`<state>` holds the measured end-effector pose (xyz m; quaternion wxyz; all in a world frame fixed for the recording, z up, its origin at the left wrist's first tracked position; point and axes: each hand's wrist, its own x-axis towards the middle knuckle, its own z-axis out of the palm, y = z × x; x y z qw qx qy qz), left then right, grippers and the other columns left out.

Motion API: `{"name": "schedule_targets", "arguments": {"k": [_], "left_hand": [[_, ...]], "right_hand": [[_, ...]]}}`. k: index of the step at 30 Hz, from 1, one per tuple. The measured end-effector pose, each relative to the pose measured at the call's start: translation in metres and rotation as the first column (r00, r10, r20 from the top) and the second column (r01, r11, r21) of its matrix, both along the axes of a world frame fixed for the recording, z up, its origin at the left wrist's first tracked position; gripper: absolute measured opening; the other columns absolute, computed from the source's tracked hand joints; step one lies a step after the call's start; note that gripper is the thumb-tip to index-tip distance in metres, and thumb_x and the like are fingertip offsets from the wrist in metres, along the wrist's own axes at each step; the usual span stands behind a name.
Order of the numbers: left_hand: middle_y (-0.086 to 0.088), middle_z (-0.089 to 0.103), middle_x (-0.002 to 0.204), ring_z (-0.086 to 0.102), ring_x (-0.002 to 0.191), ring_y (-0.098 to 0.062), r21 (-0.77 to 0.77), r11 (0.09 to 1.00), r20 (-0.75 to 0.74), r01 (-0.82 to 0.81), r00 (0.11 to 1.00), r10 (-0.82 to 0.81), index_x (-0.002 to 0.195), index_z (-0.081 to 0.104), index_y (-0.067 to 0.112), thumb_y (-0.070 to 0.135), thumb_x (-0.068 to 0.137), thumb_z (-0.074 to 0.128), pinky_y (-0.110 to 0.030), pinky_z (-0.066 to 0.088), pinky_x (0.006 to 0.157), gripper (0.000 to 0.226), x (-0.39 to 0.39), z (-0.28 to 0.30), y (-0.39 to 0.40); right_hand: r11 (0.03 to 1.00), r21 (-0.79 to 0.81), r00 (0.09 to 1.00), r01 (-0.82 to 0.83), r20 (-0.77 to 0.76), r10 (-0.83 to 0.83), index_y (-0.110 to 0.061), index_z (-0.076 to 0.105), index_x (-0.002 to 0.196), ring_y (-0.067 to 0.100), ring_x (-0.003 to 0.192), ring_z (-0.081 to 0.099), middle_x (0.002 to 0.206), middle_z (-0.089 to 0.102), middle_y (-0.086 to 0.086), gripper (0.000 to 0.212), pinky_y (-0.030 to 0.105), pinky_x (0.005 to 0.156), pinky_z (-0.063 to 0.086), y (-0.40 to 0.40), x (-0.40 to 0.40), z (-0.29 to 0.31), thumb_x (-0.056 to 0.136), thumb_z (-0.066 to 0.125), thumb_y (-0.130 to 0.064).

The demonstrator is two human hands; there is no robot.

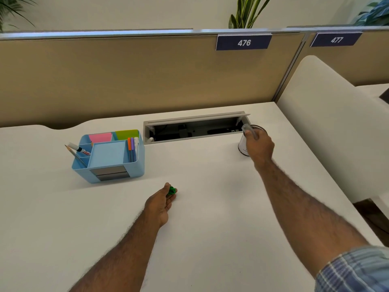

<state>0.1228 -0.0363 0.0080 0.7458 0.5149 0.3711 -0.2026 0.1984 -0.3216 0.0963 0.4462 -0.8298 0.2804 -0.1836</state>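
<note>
Bright, even room light, faint shadows on the desk (210,228). The right hand (260,145) at two o'clock is blurred, and the partition (126,81) looks bowed.

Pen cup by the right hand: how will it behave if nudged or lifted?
Likely light: the cup looks see-through and thin-walled. Probably tippy if pushed near the rim, since it is taller than wide and stands on a smooth table. The right hand holds what looks like a pen over it; dropping that in might rock it.

On the white desk (210,224), light-blue plastic desk organiser (117,165) at left, grey recessed cable trough (195,130) behind it to the right, dark mesh cup (242,145) at the trough's right end, seemingly a clear slim pen (249,130) in the right hand (260,146) above it, small green plastic piece (172,190) in the left hand (161,204) before the organiser.
</note>
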Motion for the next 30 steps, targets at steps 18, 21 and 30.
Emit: {"name": "schedule_targets", "arguments": {"k": [18,21,30], "left_hand": [[-0.009,0.065,0.112,0.059,0.102,-0.02,-0.015,0.997,0.038,-0.072,0.997,0.072,0.114,0.065,0.006,0.021,0.089,0.064,-0.026,0.04,0.084,0.029,-0.013,0.001,-0.006],[-0.007,0.065,0.111,0.06,0.099,-0.02,-0.035,0.994,0.05,-0.103,0.993,0.105,0.113,0.066,0.009,0.019,0.088,0.065,-0.026,0.041,0.082,0.027,-0.016,0.004,-0.009],[0.001,0.069,0.092,0.063,0.084,-0.012,-0.084,0.99,0.06,-0.113,0.991,0.119,0.108,0.067,0.014,0.019,0.088,0.065,-0.021,0.039,0.07,0.02,-0.026,0.008,-0.009]], "right_hand": [[0.811,0.209,0.791,-0.546,-0.189,0.582,-0.023,0.07,0.108,0.008,0.09,0.064,0.104,0.073,-0.006,0.025,0.015,0.076,0.045,0.131,-0.113,-0.083,0.084,0.07,-0.029],[0.8,0.191,0.775,-0.569,-0.199,0.599,-0.021,0.069,0.111,0.01,0.093,0.065,0.108,0.073,-0.003,0.028,0.019,0.08,0.047,0.138,-0.115,-0.084,0.084,0.07,-0.028],[0.795,0.138,0.775,-0.591,-0.176,0.607,-0.02,0.069,0.112,0.008,0.095,0.066,0.107,0.074,-0.003,0.03,0.019,0.083,0.049,0.146,-0.119,-0.084,0.084,0.07,-0.03]]}}
